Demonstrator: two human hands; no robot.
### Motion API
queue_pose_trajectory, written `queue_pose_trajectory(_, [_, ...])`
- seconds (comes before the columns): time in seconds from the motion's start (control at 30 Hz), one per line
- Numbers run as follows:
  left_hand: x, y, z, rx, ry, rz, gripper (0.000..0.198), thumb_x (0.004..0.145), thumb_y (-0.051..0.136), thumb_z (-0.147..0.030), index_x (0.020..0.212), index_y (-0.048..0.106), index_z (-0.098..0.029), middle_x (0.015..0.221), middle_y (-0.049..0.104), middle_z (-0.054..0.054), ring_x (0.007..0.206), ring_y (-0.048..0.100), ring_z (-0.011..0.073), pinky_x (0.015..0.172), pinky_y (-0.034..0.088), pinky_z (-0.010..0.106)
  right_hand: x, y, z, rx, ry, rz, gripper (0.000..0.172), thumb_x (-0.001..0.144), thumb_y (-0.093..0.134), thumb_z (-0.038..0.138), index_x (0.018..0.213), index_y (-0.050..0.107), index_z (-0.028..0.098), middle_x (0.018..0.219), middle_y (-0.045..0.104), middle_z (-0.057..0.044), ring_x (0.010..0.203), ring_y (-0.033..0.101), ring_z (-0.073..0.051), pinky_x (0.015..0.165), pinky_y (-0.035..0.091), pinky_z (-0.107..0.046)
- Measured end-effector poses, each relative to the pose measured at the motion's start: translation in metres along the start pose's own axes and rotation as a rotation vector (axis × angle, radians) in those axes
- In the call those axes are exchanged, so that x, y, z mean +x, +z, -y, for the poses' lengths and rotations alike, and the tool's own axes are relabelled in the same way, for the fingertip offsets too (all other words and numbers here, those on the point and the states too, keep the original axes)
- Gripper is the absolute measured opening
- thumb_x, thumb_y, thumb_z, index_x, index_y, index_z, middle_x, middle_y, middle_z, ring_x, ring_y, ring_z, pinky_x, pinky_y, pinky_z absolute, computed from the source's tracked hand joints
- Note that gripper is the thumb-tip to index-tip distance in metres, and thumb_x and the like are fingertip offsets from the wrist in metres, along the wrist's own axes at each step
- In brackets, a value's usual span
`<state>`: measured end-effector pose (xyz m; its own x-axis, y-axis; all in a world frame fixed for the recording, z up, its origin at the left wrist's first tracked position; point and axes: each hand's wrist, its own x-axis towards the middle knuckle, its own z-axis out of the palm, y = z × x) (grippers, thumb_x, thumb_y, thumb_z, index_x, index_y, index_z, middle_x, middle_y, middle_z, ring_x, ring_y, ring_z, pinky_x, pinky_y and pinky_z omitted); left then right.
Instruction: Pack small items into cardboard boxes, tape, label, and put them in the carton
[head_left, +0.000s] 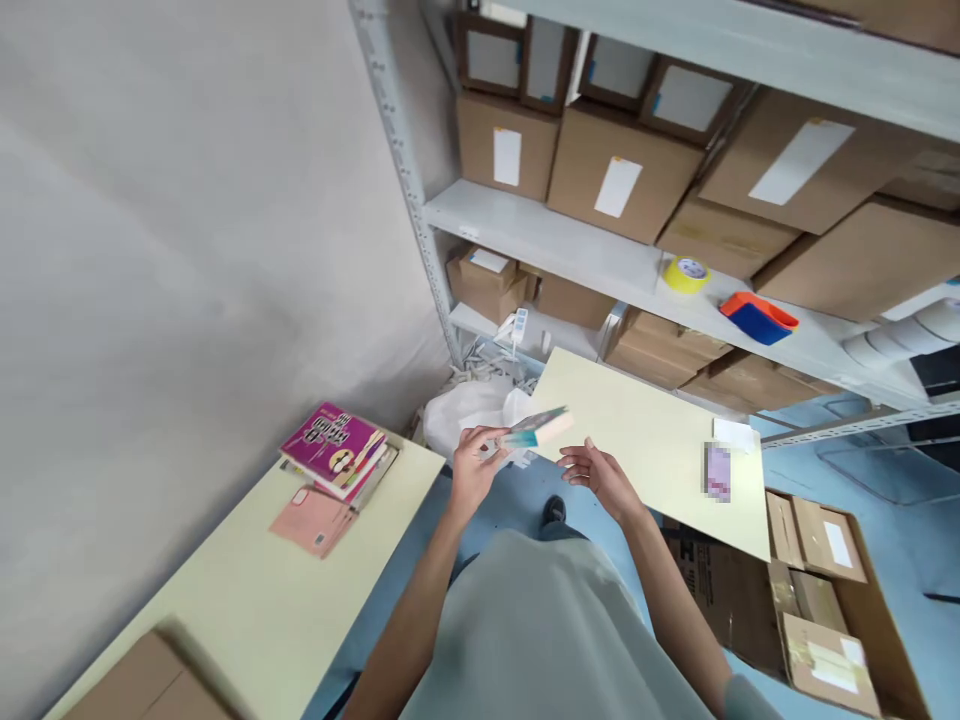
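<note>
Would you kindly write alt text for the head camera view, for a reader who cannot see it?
Seen from above, a left hand holds what looks like a small book, with the right hand open beside it, not touching. A purple book tops a pile on a pale table at left; ahead, shelves hold cardboard boxes.

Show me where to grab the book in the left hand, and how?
Take the book by its free end, coming from the right, where the open right hand is near. The left hand holds its other end, and it looks like a flat block, so pinching its two broad faces should work.
</note>
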<state>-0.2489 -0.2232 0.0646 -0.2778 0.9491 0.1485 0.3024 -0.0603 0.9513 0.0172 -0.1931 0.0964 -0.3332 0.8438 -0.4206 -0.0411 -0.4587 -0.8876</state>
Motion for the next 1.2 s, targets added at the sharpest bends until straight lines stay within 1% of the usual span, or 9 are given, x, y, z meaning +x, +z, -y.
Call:
queue_pose_trajectory(0.1, [0.025, 0.054, -0.031, 0.063, 0.193, 0.148, 0.019, 0.094, 0.072, -0.030, 0.106, 0.086, -0.030, 0.107, 0.082, 0.006, 0.107, 0.067, 0.0278, 0.099, 0.056, 0.043, 0.013, -0.058, 0.017, 0.098, 0.015, 0.010, 0.080, 0.091, 0.056, 0.091, 0.098, 0.083, 0.017, 0.099, 0.083, -0.015, 0.085, 0.076, -0.024, 0.076, 0.060, -0.034])
queue_pose_trajectory(0.23, [0.041, 0.124, -0.058, 0.081, 0.314, 0.218, 0.018, 0.098, 0.069, -0.028, 0.103, 0.086, -0.030, 0.114, 0.083, 0.005, 0.111, 0.068, 0.0271, 0.103, 0.055, 0.045, 0.012, -0.124, 0.028, 0.169, 0.002, -0.037, 0.061, 0.081, 0.082, 0.077, 0.092, 0.083, 0.017, 0.089, 0.080, -0.010, 0.078, 0.070, -0.020, 0.074, 0.058, -0.031])
queue_pose_trajectory(0.37, [0.043, 0.177, -0.072, -0.111, 0.042, 0.095, 0.048, 0.094, 0.078, -0.048, 0.137, 0.075, -0.025, 0.148, 0.071, 0.012, 0.134, 0.065, 0.0301, 0.109, 0.055, 0.046, 0.000, -0.155, 0.032, 0.211, -0.114, -0.011, 0.049, 0.082, 0.088, 0.067, 0.091, 0.085, 0.019, 0.092, 0.078, -0.008, 0.079, 0.065, -0.018, 0.076, 0.054, -0.030])
queue_pose_trajectory(0.47, [0.044, 0.203, -0.082, -0.372, -0.247, 0.181, 0.068, 0.095, 0.071, -0.067, 0.141, 0.072, -0.017, 0.142, 0.074, 0.019, 0.132, 0.069, 0.0340, 0.112, 0.055, 0.048, -0.003, -0.159, 0.032, 0.188, -0.245, -0.081, 0.046, 0.088, 0.082, 0.068, 0.096, 0.086, 0.023, 0.096, 0.078, -0.007, 0.084, 0.063, -0.020, 0.080, 0.053, -0.032])
queue_pose_trajectory(0.6, [0.048, 0.221, -0.099, -0.467, -0.359, 0.318, 0.063, 0.085, 0.084, -0.064, 0.123, 0.080, -0.014, 0.130, 0.079, 0.018, 0.126, 0.073, 0.0371, 0.112, 0.055, 0.049, 0.003, -0.164, 0.031, 0.153, -0.320, -0.180, 0.043, 0.093, 0.077, 0.067, 0.101, 0.086, 0.025, 0.099, 0.078, -0.006, 0.088, 0.063, -0.022, 0.082, 0.052, -0.033])
queue_pose_trajectory(0.83, [0.058, 0.238, -0.121, -0.506, -0.431, 0.348, 0.058, 0.077, 0.093, -0.054, 0.118, 0.079, -0.015, 0.122, 0.082, 0.017, 0.111, 0.079, 0.0335, 0.095, 0.064, 0.043, 0.002, -0.182, 0.037, 0.108, -0.346, -0.201, 0.043, 0.095, 0.074, 0.066, 0.104, 0.086, 0.025, 0.101, 0.080, -0.005, 0.090, 0.066, -0.022, 0.080, 0.054, -0.033])
queue_pose_trajectory(1.0, [0.060, 0.245, -0.121, -0.500, -0.430, 0.273, 0.058, 0.073, 0.095, -0.051, 0.114, 0.079, -0.014, 0.118, 0.083, 0.017, 0.107, 0.080, 0.0325, 0.092, 0.066, 0.043, 0.008, -0.184, 0.037, 0.036, -0.298, -0.221, 0.053, 0.093, 0.074, 0.069, 0.114, 0.084, 0.022, 0.107, 0.083, -0.009, 0.094, 0.073, -0.025, 0.081, 0.059, -0.037])
queue_pose_trajectory(1.1, [0.061, 0.248, -0.117, -0.451, -0.389, 0.198, 0.059, 0.071, 0.096, -0.050, 0.114, 0.079, -0.014, 0.119, 0.083, 0.017, 0.108, 0.080, 0.0335, 0.093, 0.066, 0.044, 0.012, -0.181, 0.037, -0.024, -0.316, -0.399, 0.066, 0.088, 0.079, 0.070, 0.133, 0.078, 0.021, 0.127, 0.081, -0.014, 0.111, 0.077, -0.032, 0.090, 0.064, -0.044])
queue_pose_trajectory(1.2, [0.060, 0.251, -0.115, -0.393, -0.315, 0.151, 0.059, 0.073, 0.095, -0.051, 0.116, 0.079, -0.014, 0.118, 0.083, 0.017, 0.110, 0.081, 0.0346, 0.096, 0.066, 0.046, 0.012, -0.175, 0.042, -0.103, -0.354, -0.533, 0.059, 0.093, 0.074, 0.067, 0.133, 0.079, 0.023, 0.141, 0.076, -0.014, 0.127, 0.074, -0.036, 0.101, 0.064, -0.050])
